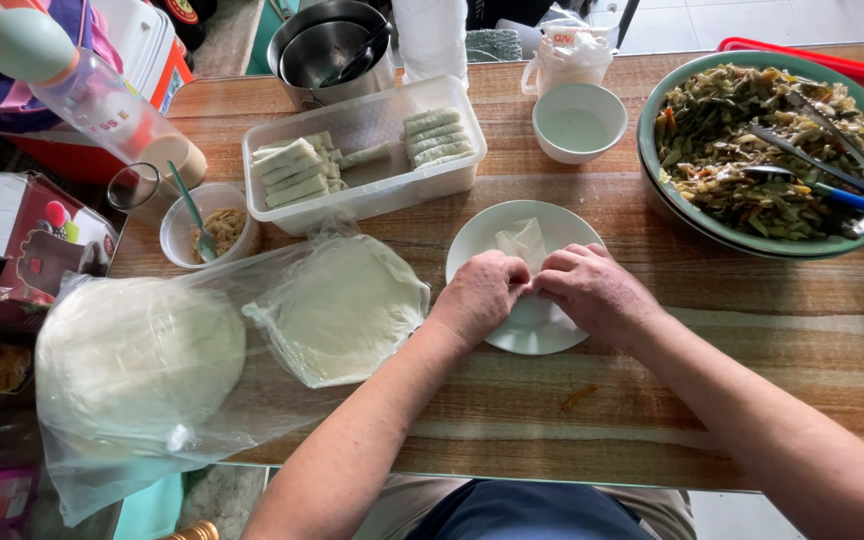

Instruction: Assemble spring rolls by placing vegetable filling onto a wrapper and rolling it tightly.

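My left hand (479, 295) and my right hand (595, 292) rest side by side on a white plate (482, 235), fingers curled over a thin pale wrapper (522, 243) that they are rolling. The wrapper's far corner sticks out past my fingers. What is inside the roll is hidden under my hands. Beyond the plate stands a clear plastic tub (372, 195) with several finished rolls (297, 172) in two groups.
A large green bowl of chopped vegetable filling (752, 150) with tongs sits at right. Wrapper stacks in plastic bags (342, 305) lie at left. A small white bowl (579, 122), a small tub with a spoon (214, 228), metal pots (327, 50) and a bottle (92, 90) stand behind.
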